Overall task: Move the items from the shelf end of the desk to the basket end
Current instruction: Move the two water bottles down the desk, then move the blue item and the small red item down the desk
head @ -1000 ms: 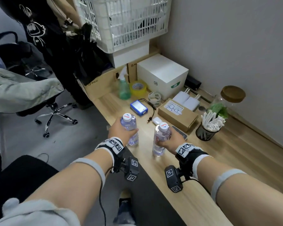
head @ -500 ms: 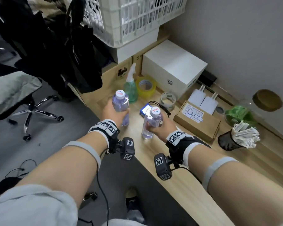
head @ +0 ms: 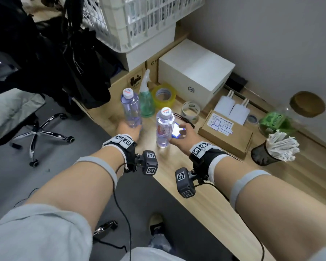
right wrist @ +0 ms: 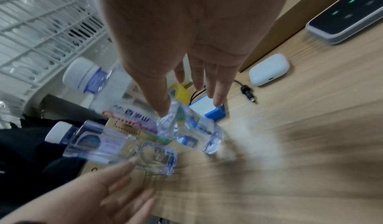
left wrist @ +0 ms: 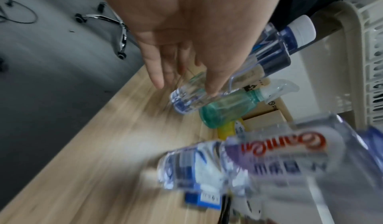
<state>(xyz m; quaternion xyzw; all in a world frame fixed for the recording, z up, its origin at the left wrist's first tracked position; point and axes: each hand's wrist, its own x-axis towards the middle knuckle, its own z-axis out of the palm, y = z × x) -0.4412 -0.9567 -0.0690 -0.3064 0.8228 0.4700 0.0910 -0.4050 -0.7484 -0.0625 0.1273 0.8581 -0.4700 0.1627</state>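
While both water bottles stand upright on the desk [head: 224, 210], neither is clasped: the left hand [head: 129, 129] has its fingers straight and spread, fingertips touching the base of the left bottle [head: 131, 110], and the right hand [head: 184, 135] is likewise spread, its straight fingers just beside the right bottle [head: 164, 127]; whether they touch it cannot be told.

Each bottle has a white cap printed with a red-and-blue logo. From the left wrist, the right bottle's label shows blurred red lettering that may read "Ganten" [left wrist: 283, 144]; the smaller characters beneath are not readable.

Beyond the left hand's fingertips, just past the left bottle, stand a green spray bottle [head: 146, 102] and a roll of yellow tape [head: 164, 95]. Under the right hand's fingers lies a blue-edged device [head: 178, 129] with a black cable. To that hand's right sits a brown carton [head: 226, 132] whose white label bears small print too fine to read. Ahead of both hands, a white basket [head: 147, 21] sits on stacked boxes.
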